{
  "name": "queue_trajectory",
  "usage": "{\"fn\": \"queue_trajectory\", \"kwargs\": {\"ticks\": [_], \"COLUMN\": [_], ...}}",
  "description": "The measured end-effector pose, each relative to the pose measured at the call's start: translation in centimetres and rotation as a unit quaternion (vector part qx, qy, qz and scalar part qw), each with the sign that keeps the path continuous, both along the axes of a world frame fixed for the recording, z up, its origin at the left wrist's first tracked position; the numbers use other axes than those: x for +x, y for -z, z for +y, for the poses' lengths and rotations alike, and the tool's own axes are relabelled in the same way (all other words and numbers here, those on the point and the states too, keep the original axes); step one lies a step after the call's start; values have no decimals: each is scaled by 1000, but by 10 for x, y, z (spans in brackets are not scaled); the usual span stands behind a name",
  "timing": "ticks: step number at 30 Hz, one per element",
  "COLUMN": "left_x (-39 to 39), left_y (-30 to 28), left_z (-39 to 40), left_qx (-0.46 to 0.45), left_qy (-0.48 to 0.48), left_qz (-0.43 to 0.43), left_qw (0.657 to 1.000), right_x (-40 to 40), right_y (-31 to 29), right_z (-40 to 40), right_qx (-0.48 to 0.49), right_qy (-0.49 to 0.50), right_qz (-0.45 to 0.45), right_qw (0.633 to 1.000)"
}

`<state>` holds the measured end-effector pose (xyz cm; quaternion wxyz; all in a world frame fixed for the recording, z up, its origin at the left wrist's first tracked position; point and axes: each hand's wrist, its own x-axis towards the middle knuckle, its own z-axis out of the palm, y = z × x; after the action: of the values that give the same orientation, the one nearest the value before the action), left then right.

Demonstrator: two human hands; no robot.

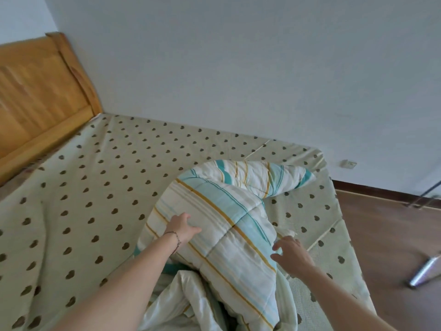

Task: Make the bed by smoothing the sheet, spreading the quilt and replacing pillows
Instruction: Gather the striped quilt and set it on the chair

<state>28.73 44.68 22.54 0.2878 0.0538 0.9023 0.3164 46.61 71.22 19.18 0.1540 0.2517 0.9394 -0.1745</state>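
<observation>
Head view: striped quilt [222, 225] bunched in a tall heap on the near right part of the bed, over a pale sheet [95, 187] dotted with dark hearts, one twisted end trailing toward the far right corner. Left hand [182, 229], thin bracelet [176, 240] at the wrist, gripping a fold on the heap's left side, thumb on top; right hand [292, 255] just beside the heap's right edge, fingers spread and loosely bent, holding nothing. Wooden headboard [40, 91] at upper left against a white wall [238, 56]; brown floor [391, 247] at right.
</observation>
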Motion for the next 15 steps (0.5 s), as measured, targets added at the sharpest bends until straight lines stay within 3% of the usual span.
{"fn": "queue_trajectory", "kwargs": {"ticks": [6,15], "left_x": [-4,-42], "left_y": [24,67], "left_z": [14,-1], "left_qx": [-63,-124], "left_qy": [89,131], "left_qz": [51,72], "left_qw": [993,981], "right_x": [-11,-24], "right_y": [20,68], "right_z": [19,11], "right_qx": [-21,-58], "right_qy": [12,23], "right_qz": [-22,-69], "right_qw": [999,996]}}
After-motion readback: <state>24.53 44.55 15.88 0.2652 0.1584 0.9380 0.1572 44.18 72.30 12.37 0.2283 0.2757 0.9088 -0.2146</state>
